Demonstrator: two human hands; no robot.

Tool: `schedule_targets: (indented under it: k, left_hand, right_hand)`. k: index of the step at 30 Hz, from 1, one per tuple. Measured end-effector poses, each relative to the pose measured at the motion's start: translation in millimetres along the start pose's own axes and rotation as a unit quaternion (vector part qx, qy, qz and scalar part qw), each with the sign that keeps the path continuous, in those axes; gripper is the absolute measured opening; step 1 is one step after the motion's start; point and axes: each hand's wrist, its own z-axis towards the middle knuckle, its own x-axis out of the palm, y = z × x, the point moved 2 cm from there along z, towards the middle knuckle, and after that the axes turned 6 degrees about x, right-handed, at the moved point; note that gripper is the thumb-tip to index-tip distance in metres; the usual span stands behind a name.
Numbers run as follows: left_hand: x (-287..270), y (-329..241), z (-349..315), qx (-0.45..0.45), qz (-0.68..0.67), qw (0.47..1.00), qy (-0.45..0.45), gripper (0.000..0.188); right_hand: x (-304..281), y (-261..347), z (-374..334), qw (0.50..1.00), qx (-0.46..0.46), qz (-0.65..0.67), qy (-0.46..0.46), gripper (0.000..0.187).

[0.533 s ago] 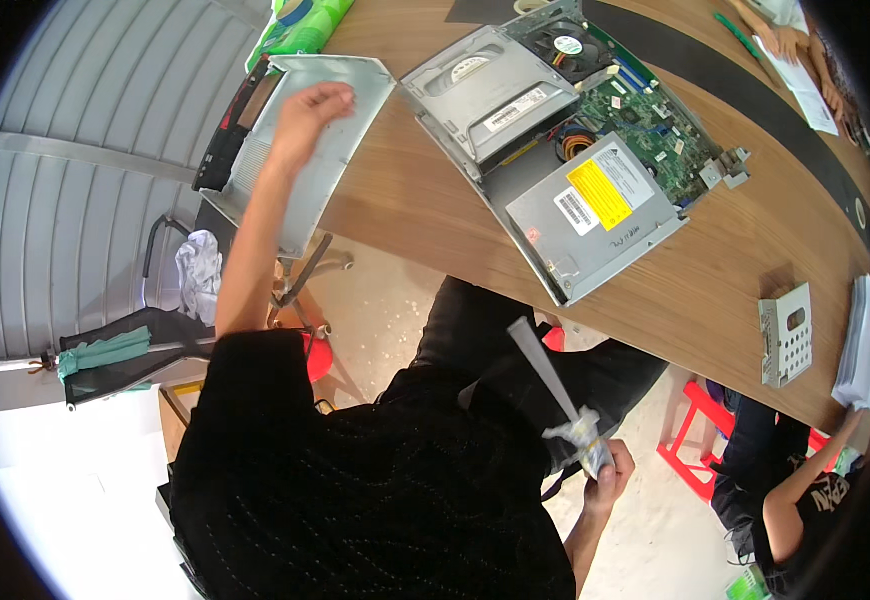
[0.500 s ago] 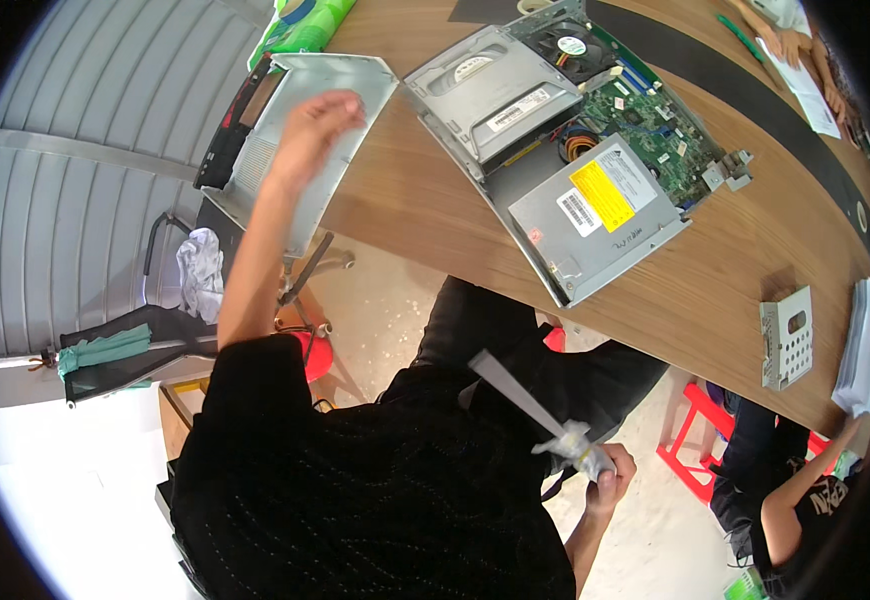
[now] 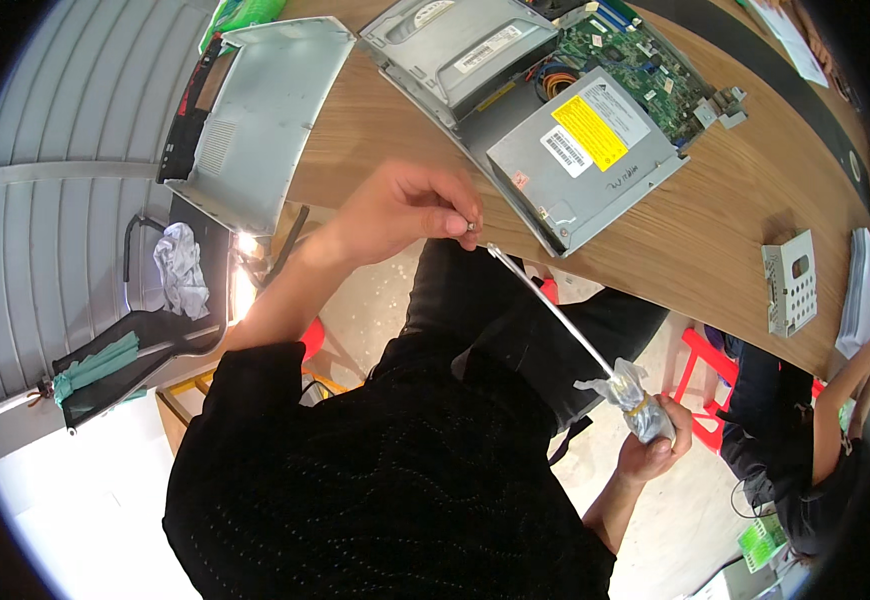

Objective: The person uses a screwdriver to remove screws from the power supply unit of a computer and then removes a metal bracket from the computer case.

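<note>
My left hand [image 3: 395,212] is at the table's near edge, thumb and forefinger pinched on a tiny metallic piece that looks like a screw [image 3: 471,227]. Low on the right, my right hand [image 3: 658,442] is closed round the handle end of a long screwdriver [image 3: 558,317]. Clear plastic is wrapped about that handle, held by a yellowish band. The shaft slants up to the left, and its tip lies just below my left fingertips, seemingly apart from them. Beyond my hands an opened desktop computer [image 3: 525,185] shows a drive with a yellow label and a green circuit board [image 3: 645,80].
A detached metal case cover [image 3: 280,110] with a black front lies at the left of the wooden table [image 3: 715,290]. On the right are a perforated metal bracket [image 3: 790,285] and a paper stack [image 3: 858,290]. A person sits nearby by a red stool [image 3: 697,375].
My left hand has come down from above the case cover toward the screwdriver tip. The right hand has moved right and slightly up with the screwdriver. The view has shifted.
</note>
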Motion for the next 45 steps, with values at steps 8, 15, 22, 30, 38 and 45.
schedule_targets:
  k: [8,15,22,30,38,45]
  left_hand:
    - [6.6,4.2,-1.0,-0.043,0.053,0.998,-0.013,0.01]
    - [5.9,6.5,-2.4,-0.055,0.022,0.998,-0.024,0.011]
    - [3.7,7.1,0.6,-0.041,0.036,0.998,-0.004,0.011]
    - [4.9,9.5,-0.7,-0.052,0.037,0.998,-0.012,0.012]
    - [5.1,9.2,-2.0,-0.083,0.056,0.995,-0.026,0.012]
    - [5.1,7.1,-4.4,-0.131,0.091,0.986,-0.051,0.012]
  right_hand:
    - [-1.4,1.3,6.7,0.998,-0.035,-0.048,0.03,0.072]
    - [0.1,-3.4,7.8,0.998,-0.029,-0.039,0.031,0.071]
    - [-2.7,-6.0,8.2,0.998,-0.036,-0.03,0.029,0.071]
    - [0.0,-3.0,11.0,0.996,-0.051,-0.077,0.022,0.069]
    - [6.9,23.0,25.1,0.948,-0.265,-0.145,0.097,0.053]
    - [5.8,39.2,23.9,0.853,-0.404,-0.279,0.179,0.043]
